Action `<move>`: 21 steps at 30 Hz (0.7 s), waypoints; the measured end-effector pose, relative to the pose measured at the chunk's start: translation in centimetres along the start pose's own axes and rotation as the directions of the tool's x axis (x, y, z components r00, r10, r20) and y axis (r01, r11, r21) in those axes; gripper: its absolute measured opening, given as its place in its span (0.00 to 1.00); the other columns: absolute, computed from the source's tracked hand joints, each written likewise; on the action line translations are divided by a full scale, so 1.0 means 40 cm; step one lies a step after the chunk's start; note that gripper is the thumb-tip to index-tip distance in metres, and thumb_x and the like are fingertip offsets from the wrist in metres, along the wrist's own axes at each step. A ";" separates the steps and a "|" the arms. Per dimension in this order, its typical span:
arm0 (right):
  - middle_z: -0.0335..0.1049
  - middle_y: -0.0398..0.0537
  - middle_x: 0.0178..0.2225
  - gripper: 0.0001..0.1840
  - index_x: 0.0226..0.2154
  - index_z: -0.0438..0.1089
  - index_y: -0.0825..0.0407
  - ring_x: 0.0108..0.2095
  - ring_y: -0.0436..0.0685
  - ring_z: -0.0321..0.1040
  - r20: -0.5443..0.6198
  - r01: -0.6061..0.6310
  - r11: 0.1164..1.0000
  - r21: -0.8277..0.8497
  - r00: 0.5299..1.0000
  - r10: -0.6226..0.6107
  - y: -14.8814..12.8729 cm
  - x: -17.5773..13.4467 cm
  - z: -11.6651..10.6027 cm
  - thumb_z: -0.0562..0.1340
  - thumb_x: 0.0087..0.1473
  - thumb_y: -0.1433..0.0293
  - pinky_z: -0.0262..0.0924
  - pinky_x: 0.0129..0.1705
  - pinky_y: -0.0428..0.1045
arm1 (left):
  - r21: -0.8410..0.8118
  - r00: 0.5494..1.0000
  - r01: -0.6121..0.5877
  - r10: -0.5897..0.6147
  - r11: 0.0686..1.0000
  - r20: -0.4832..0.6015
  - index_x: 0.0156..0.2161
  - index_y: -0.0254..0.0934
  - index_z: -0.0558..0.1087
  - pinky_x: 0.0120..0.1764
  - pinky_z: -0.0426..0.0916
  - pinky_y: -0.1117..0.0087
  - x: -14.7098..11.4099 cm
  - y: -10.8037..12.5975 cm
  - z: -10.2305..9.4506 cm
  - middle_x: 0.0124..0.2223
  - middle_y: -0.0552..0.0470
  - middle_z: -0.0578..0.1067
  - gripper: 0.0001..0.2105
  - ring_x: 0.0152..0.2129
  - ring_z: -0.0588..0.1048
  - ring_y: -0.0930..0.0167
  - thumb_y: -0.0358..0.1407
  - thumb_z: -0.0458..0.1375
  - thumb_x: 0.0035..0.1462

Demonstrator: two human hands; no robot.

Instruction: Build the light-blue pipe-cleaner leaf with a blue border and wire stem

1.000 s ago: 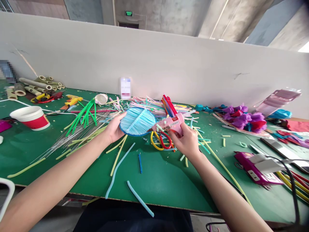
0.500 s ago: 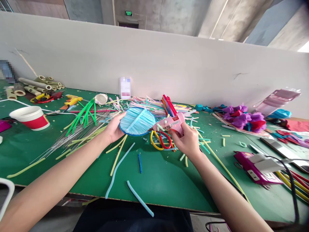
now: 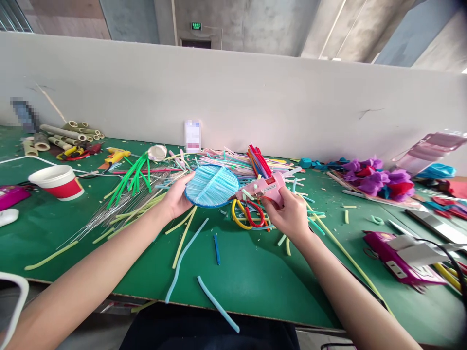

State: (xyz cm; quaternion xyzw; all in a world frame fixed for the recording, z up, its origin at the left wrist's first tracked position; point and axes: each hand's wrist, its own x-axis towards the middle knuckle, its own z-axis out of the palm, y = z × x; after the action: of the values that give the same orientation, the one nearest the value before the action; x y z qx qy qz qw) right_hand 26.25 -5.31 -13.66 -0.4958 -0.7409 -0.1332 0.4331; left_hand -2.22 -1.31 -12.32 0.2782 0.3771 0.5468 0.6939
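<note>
My left hand [image 3: 178, 196] grips the left edge of a light-blue oval disc [image 3: 213, 187] made of pipe cleaners, with a darker blue rim and a strip across its middle. In my right hand [image 3: 290, 206] is a pink glue gun [image 3: 264, 188], its nozzle at the disc's right lower edge. Whether the nozzle touches the rim I cannot tell. Just below the gun lie scissors [image 3: 242, 222] with yellow and red handles. Loose blue pipe cleaners [image 3: 218, 304] rest on the green table [image 3: 270, 277] in front of me.
Left are a paper cup [image 3: 60, 182], a yellow glue gun [image 3: 116, 154], bamboo pieces [image 3: 69, 136], green pipe cleaners [image 3: 134, 177] and thin wires [image 3: 109, 214]. A phone [image 3: 192, 136] leans on the partition [image 3: 233, 92]. Right are purple flowers [image 3: 379, 180] and a magenta power strip [image 3: 397, 257].
The whole view has shifted slightly, so everything sits a little lower and farther right. My hands still hold the disc and the glue gun in nearly the same positions relative to each other.
</note>
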 end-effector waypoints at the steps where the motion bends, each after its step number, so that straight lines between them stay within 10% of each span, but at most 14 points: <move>1: 0.53 0.35 0.16 0.17 0.24 0.50 0.46 0.15 0.49 0.51 -0.005 0.000 1.000 -0.004 1.000 0.000 0.001 0.000 0.000 0.61 0.52 0.62 0.46 0.21 0.46 | -0.004 1.000 0.001 -0.001 1.000 0.007 0.50 0.29 0.77 0.42 0.77 0.66 0.001 -0.001 -0.002 0.39 0.46 0.84 0.16 0.31 0.82 0.66 0.35 0.50 0.69; 21: 0.51 0.35 0.15 0.18 0.23 0.47 0.45 0.15 0.49 0.49 -0.004 -0.011 1.000 -0.003 1.000 0.011 0.001 0.010 -0.012 0.60 0.51 0.62 0.44 0.20 0.46 | -0.021 0.999 0.000 0.001 1.000 0.035 0.53 0.28 0.76 0.44 0.77 0.63 0.007 0.000 -0.012 0.40 0.44 0.84 0.17 0.33 0.83 0.64 0.35 0.50 0.69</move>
State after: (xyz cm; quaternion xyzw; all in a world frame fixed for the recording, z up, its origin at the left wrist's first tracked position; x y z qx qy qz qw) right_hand 26.45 -5.34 -13.08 -0.5003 -0.7370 -0.1331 0.4345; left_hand -2.57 -1.06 -12.66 0.2805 0.3593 0.5459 0.7030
